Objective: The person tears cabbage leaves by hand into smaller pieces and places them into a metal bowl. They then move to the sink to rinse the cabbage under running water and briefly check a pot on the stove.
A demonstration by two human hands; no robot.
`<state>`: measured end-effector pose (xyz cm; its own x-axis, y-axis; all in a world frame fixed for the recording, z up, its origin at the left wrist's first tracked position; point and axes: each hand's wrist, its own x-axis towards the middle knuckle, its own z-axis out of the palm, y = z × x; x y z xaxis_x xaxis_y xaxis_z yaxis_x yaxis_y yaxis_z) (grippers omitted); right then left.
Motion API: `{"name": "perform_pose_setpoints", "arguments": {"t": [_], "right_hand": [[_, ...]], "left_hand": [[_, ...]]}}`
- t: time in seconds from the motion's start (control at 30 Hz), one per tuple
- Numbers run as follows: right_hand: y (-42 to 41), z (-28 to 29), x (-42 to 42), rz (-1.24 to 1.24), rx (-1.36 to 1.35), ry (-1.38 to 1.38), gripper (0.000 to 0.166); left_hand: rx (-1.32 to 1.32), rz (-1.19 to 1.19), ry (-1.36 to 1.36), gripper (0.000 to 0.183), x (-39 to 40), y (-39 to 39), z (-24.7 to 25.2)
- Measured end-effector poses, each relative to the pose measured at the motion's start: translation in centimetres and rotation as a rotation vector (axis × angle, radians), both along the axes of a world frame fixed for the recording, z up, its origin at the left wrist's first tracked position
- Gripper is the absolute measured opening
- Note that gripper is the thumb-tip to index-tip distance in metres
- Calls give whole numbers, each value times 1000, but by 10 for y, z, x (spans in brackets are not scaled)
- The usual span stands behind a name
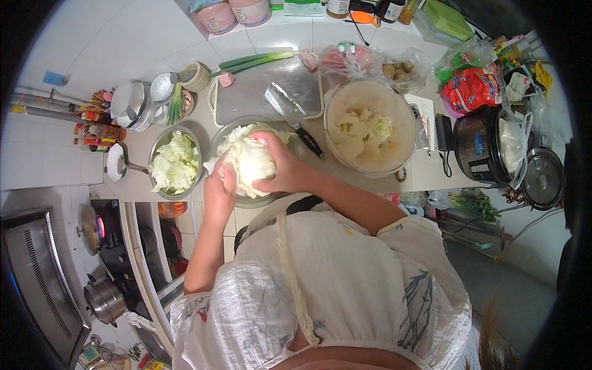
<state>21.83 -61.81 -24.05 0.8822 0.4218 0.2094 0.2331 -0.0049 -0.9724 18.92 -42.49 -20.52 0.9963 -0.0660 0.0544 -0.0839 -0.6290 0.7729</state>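
A pale cabbage head (253,162) is held between my left hand (222,182) and my right hand (284,164), over a metal bowl (259,202) with more leaves in it. To the left stands a steel bowl of torn cabbage leaves (175,162). Behind my hands lies a cutting board (240,95); a cleaver (284,101) rests across its front edge, its black handle towards me. On the right, a large round tub (337,155) contains cabbage pieces (367,127).
Spring onions (259,60) lie along the back of the board. Stacked bowls (132,104) and a ladle (118,162) stand left. Bagged produce (402,69), a notebook (422,111) and a rice cooker (476,143) are right. A pot (104,300) stands by the hob at lower left.
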Motion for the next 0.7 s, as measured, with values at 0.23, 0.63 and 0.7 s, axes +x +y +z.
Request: {"name": "perform_pose_setpoints", "arguments": {"t": [0.23,0.63,0.7], "right_hand": [[-25,14,3,71,152,451,88],[-16,-6,-1,40,452,663,94],[-9,-8,-1,-45,251,526,95]], "left_hand": [[-700,262,406,46,20,45,-40],[-1100,198,692,43,13,44,-36],[-1059,111,620,42,9,43,-34]]}}
